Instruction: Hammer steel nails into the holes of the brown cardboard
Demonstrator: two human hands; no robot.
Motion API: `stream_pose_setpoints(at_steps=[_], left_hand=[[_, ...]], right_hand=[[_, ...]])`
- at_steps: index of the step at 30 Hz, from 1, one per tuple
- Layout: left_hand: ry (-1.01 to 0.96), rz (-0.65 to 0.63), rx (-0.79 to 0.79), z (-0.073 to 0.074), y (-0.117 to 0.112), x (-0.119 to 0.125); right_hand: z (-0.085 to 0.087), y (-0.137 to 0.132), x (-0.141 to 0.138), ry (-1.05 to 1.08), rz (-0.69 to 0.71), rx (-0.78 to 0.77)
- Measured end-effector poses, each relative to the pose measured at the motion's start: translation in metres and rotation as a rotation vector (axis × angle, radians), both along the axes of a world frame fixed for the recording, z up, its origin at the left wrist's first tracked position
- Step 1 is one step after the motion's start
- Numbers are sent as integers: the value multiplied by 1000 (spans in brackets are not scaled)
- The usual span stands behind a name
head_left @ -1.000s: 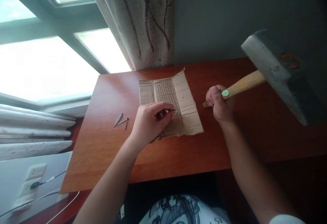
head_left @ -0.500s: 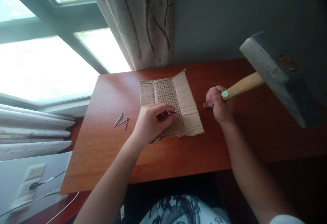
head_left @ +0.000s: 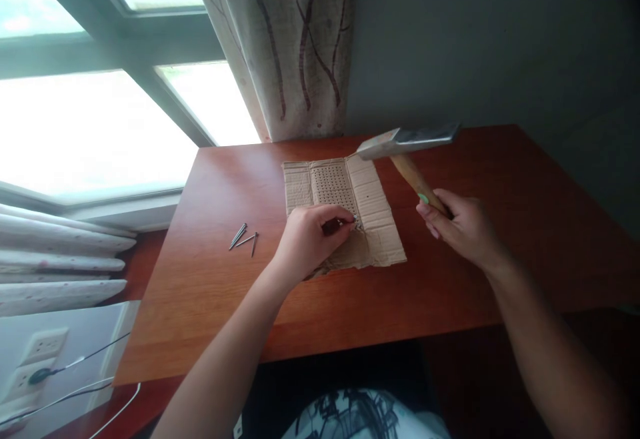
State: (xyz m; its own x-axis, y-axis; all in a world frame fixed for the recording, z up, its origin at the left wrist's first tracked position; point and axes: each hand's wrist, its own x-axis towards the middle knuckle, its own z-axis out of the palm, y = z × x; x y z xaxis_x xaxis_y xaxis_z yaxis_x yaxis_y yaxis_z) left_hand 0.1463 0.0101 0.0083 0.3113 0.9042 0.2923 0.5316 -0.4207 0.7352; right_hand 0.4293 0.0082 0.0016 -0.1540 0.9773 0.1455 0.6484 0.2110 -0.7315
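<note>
Head view: the hammer had just swung left and away, from high and close to the camera on the right to a spot where its steel head overlapped, in view, the far right corner of the cardboard; whether they touched could not be told.
Bearing on the work: the steel head had come nearer the pinched piece yet remained apart from it, so, by judgement, no blow was landing.
Right grip: wrapped round the wooden handle, right of the cardboard, farther right and a little nearer than half a second earlier.
Left grip: thumb and forefinger pinched a small metal piece, apparently a nail, at the near right end of the grid of holes; this hand had kept its place.
Loose nails: they lay unmoved to the left of the cardboard, well apart from the hammer.
Edges: the cardboard lay inside the near edge of the bench; the curtain and wall stood just past the far edge.
Room: the widest stretch of bench ran right of the right grip; the tightest spot seemed to be around the pinching fingertips.
</note>
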Motion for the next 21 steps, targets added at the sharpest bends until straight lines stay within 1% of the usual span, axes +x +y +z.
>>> stream_pose_setpoints(at_steps=[2,5,8,11,14,18,21], left_hand=[[3,0,0,-2,0,0],[1,-9,4,-4,0,0],[-5,-14,12,-5,0,0],[0,-13,16,-4,0,0],[-1,-17,6,-3,0,-1],[39,-9,11,-3,0,0],[51,-13,13,-3,-1,0]], right_hand=[[15,-10,7,-156,36,-9],[38,-22,16,-305,104,-48],[59,-30,20,-389,150,-106],[75,-34,19,-444,163,-140],[83,-36,14,-488,157,-148],[82,-36,11,-534,176,-195],[82,-36,12,-550,157,-204]])
